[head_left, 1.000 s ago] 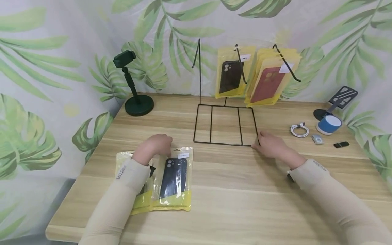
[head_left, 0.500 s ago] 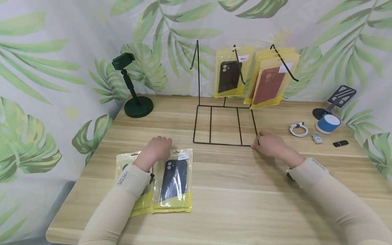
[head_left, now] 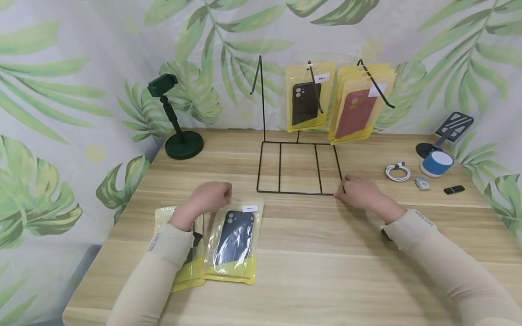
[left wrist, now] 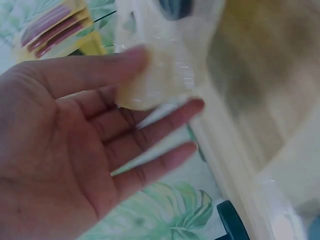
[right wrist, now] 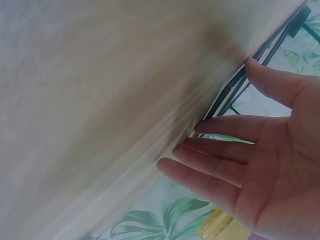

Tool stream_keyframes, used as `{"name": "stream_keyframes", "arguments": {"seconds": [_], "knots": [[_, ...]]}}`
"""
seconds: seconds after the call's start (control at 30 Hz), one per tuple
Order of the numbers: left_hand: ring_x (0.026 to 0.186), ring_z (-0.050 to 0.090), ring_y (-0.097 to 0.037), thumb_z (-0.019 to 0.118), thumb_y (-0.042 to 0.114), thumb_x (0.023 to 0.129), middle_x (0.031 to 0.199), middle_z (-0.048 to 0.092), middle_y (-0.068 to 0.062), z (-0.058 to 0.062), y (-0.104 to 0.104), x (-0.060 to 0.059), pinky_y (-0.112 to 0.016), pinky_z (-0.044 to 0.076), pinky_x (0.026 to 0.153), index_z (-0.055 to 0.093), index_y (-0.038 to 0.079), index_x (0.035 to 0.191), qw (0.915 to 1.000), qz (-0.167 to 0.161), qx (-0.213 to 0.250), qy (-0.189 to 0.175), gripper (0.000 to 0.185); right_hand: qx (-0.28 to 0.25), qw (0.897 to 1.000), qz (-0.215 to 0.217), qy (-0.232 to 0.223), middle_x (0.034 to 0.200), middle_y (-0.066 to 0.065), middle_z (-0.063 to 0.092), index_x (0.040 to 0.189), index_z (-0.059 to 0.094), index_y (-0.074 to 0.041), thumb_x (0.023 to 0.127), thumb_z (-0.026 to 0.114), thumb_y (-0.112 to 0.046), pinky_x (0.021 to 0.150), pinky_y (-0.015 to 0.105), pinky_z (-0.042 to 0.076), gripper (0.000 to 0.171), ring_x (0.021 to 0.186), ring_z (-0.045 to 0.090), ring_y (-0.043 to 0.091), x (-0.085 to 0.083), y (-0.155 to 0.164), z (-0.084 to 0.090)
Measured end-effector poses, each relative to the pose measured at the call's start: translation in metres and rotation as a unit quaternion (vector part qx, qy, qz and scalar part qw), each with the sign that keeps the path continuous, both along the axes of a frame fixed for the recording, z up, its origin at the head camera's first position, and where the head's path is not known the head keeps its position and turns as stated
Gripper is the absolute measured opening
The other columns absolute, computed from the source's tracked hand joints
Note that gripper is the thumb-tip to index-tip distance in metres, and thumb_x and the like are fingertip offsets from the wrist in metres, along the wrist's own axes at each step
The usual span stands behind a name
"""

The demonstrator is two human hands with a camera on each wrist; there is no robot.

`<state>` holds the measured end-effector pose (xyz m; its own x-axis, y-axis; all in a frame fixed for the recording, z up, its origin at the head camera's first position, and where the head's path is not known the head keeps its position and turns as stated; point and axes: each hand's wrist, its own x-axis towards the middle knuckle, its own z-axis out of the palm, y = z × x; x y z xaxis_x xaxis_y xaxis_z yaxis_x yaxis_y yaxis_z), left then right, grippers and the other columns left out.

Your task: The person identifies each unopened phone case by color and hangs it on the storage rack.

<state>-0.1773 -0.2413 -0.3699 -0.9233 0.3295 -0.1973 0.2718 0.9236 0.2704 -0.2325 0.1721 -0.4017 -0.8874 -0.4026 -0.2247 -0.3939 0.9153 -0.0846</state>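
Note:
My left hand (head_left: 212,195) pinches the top edge of a clear-and-yellow pouch (left wrist: 165,75) between thumb and fingers. A dark phone case (head_left: 235,235) shows inside this pouch, which is angled with its top toward the right. Partly under my left wrist lies a second pouch (head_left: 188,274) with a dark case. My right hand (head_left: 359,192) holds the front right corner of the black wire display rack (head_left: 299,193); in the right wrist view its thumb and fingertips are at the bars. Pouched cases hang on the rack's hooks: a black one (head_left: 303,106) in the middle, a red one (head_left: 356,113) in front at right.
The rack's left hook (head_left: 256,77) carries no pouch. A dark green phone stand (head_left: 183,144) is at the back left. At right are a coiled white cable (head_left: 397,173), a blue speaker (head_left: 437,164), a small silver player (head_left: 422,183), a black stick (head_left: 454,189) and a folding stand (head_left: 444,136).
The front pouch has shifted slightly right and turned, its top pinched by my left hand. My right hand stays at the rack's corner. The head view has tilted up a little.

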Motion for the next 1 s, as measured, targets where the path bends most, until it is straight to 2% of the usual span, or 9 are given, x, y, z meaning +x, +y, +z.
{"name": "stream_keyframes", "arguments": {"seconds": [0.13, 0.3, 0.4, 0.53, 0.6, 0.8, 1.0], "knots": [[0.069, 0.055, -0.017, 0.059, 0.012, 0.096, 0.085, 0.067, -0.006, 0.009, 0.004, 0.002, -0.034, 0.049, 0.067, 0.063, 0.008, 0.093, 0.9964, 0.000, 0.082, 0.020, 0.007, -0.002, 1.000, 0.001, 0.005, 0.141, 0.033, 0.050, 0.130, 0.058, 0.011, 0.101, 0.054, -0.037, 0.102, 0.061, 0.047, 0.057, 0.129, 0.050, 0.048, 0.002, -0.001, 0.002], [0.076, 0.058, -0.018, 0.063, 0.016, 0.097, 0.098, 0.072, -0.008, 0.014, 0.014, 0.006, -0.034, 0.049, 0.070, 0.064, 0.010, 0.095, 0.9875, 0.008, 0.152, 0.041, 0.007, -0.003, 1.000, -0.002, 0.005, 0.141, 0.032, 0.051, 0.129, 0.059, 0.010, 0.100, 0.055, -0.038, 0.102, 0.060, 0.048, 0.056, 0.129, 0.050, 0.048, 0.003, -0.001, 0.003], [0.085, 0.064, -0.021, 0.065, 0.017, 0.096, 0.100, 0.073, -0.008, 0.015, 0.020, 0.009, -0.037, 0.051, 0.074, 0.064, 0.010, 0.095, 0.9801, 0.007, 0.191, 0.054, 0.007, -0.003, 1.000, -0.001, 0.004, 0.140, 0.031, 0.051, 0.129, 0.060, 0.010, 0.100, 0.054, -0.038, 0.101, 0.061, 0.048, 0.056, 0.128, 0.051, 0.048, 0.003, -0.001, 0.003], [0.098, 0.070, -0.026, 0.068, 0.015, 0.094, 0.099, 0.074, -0.008, 0.015, 0.028, 0.012, -0.045, 0.056, 0.086, 0.064, 0.009, 0.096, 0.9647, 0.002, 0.254, 0.070, 0.007, -0.002, 1.000, 0.001, 0.004, 0.139, 0.030, 0.053, 0.127, 0.061, 0.009, 0.101, 0.053, -0.038, 0.100, 0.060, 0.049, 0.055, 0.127, 0.053, 0.047, 0.003, -0.001, 0.003], [0.096, 0.070, -0.026, 0.068, 0.014, 0.094, 0.097, 0.073, -0.008, 0.016, 0.032, 0.014, -0.046, 0.057, 0.088, 0.065, 0.008, 0.096, 0.9556, 0.001, 0.285, 0.075, 0.008, -0.001, 1.000, 0.002, 0.005, 0.138, 0.030, 0.054, 0.127, 0.061, 0.009, 0.101, 0.053, -0.038, 0.100, 0.059, 0.049, 0.055, 0.126, 0.053, 0.046, 0.003, -0.002, 0.003], [0.082, 0.066, -0.021, 0.068, 0.013, 0.094, 0.092, 0.071, -0.011, 0.022, 0.047, 0.021, -0.032, 0.055, 0.073, 0.065, 0.004, 0.099, 0.9292, 0.003, 0.362, 0.073, 0.011, 0.000, 1.000, 0.008, 0.012, 0.135, 0.028, 0.057, 0.124, 0.063, 0.009, 0.100, 0.053, -0.039, 0.097, 0.058, 0.052, 0.054, 0.123, 0.056, 0.045, 0.003, -0.002, 0.004], [0.070, 0.056, -0.017, 0.067, 0.013, 0.095, 0.086, 0.068, -0.012, 0.033, 0.060, 0.025, -0.023, 0.045, 0.061, 0.065, 0.003, 0.105, 0.9031, 0.027, 0.424, 0.064, 0.014, -0.003, 1.000, 0.002, 0.014, 0.135, 0.027, 0.057, 0.125, 0.064, 0.007, 0.101, 0.052, -0.038, 0.095, 0.059, 0.052, 0.052, 0.123, 0.057, 0.044, 0.003, -0.001, 0.002]]}}
